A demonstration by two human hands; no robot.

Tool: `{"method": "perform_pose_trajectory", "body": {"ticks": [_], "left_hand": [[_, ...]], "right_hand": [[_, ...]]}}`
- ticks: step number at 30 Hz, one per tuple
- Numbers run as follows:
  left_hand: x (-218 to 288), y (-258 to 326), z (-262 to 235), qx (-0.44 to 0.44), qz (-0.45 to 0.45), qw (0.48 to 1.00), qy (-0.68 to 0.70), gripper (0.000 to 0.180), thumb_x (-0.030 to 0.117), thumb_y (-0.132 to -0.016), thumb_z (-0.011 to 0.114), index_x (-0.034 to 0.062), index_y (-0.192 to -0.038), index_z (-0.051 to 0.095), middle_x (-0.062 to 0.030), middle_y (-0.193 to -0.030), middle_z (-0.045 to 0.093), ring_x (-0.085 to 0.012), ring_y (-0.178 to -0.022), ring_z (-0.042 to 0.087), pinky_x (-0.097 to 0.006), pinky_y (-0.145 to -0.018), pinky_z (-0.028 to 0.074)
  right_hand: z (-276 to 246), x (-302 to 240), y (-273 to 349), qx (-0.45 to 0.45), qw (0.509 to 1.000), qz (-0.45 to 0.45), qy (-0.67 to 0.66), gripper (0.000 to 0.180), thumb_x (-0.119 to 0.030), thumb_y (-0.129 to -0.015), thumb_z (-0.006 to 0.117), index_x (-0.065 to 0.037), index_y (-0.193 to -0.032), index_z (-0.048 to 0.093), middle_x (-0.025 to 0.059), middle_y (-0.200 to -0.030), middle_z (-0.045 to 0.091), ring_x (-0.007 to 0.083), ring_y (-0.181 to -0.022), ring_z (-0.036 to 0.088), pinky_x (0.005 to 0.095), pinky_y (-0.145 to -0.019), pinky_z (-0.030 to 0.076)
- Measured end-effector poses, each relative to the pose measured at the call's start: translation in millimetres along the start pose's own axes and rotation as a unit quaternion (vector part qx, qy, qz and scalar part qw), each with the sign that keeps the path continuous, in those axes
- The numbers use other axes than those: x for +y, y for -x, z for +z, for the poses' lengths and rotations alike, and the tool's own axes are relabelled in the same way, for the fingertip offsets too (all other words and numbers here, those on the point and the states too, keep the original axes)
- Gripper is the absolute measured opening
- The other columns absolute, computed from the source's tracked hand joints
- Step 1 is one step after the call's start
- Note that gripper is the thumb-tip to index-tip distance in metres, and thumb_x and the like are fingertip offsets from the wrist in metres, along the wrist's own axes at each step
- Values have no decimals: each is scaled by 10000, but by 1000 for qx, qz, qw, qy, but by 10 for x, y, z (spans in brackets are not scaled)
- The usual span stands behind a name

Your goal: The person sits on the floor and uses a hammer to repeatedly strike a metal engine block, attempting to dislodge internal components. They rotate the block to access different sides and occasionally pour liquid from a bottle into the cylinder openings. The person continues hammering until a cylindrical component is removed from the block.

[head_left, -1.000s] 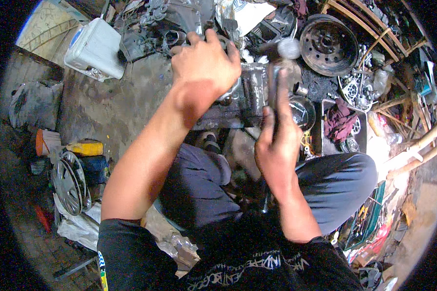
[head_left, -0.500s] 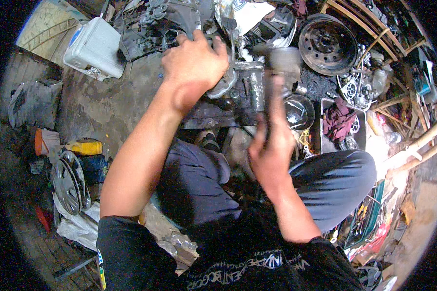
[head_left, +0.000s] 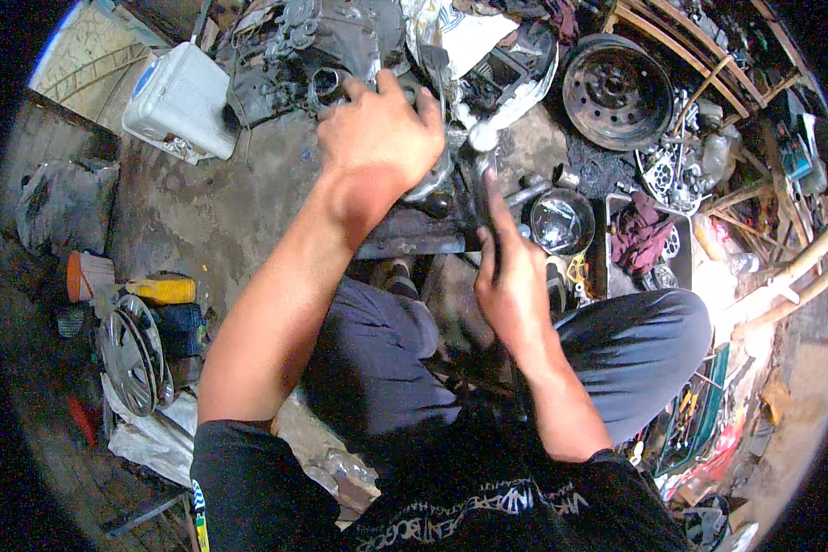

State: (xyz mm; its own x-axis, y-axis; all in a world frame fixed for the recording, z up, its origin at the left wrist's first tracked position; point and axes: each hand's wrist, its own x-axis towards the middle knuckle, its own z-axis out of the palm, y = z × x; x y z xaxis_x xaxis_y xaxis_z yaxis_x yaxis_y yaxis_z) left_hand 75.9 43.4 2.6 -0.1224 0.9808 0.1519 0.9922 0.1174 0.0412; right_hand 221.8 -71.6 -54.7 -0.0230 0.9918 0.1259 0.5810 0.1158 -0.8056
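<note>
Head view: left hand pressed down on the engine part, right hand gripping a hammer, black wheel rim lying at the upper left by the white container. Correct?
Not quite. The black wheel rim lies at the upper right, far from the white container, which is at the upper left. The head view shows it. The rest holds: the left hand presses on the engine part and the right hand grips a hammer.

We see everything from one fisheye camera on our head, looking steeply down over our own chest and knees. Our forearms enter from the lower edge and reach upward in the picture, so the left hand [head_left: 382,138] and right hand [head_left: 511,276] sit close below the lens, near the centre. The floor [head_left: 212,212] spreads out around them and bends toward the dark round rim. No second view overlaps this one.
</note>
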Motion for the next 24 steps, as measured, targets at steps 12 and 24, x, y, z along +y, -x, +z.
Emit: {"method": "perform_pose_trajectory", "body": {"ticks": [12,24], "left_hand": [[-97,-57,122,59,26,998,18,583,460,-951,463,-48,-1206,595,-346,-1151,612,-518,-967,672,-554,-835,557],[-109,-28,22,14,15,999,50,627,493,-964,440,-48,-1256,562,-362,-1225,575,-525,-1048,645,-571,-922,516]], "right_hand": [[14,12,68,36,999,-2,-33,671,135,-880,494,-31,-1521,387,340,-1208,581,409,-1134,625,393,-909,512],[114,319,140,75,997,-15,-8,687,113,-910,484,-94,-1551,350,322,-1210,616,414,-1062,665,420,-876,530]]}}
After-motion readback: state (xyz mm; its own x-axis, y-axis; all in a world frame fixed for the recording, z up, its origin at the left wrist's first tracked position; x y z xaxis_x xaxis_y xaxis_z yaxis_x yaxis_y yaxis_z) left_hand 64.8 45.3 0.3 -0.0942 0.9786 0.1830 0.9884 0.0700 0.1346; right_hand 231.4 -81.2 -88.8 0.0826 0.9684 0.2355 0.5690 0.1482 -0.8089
